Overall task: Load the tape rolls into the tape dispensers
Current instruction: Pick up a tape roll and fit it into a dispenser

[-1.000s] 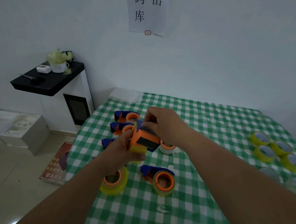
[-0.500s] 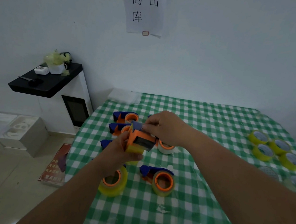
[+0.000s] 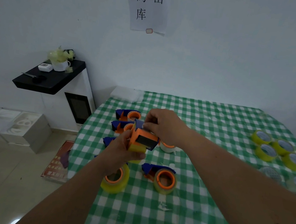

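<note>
head view: left hand point(image 3: 119, 151) grips the orange dispenser point(image 3: 143, 140) from below; right hand point(image 3: 164, 127) pinches tape at its top edge

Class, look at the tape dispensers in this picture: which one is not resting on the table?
The orange dispenser held up between both hands: left hand grips it from below, right hand pinches its top. The other dispensers lie on the checked tablecloth.
</note>
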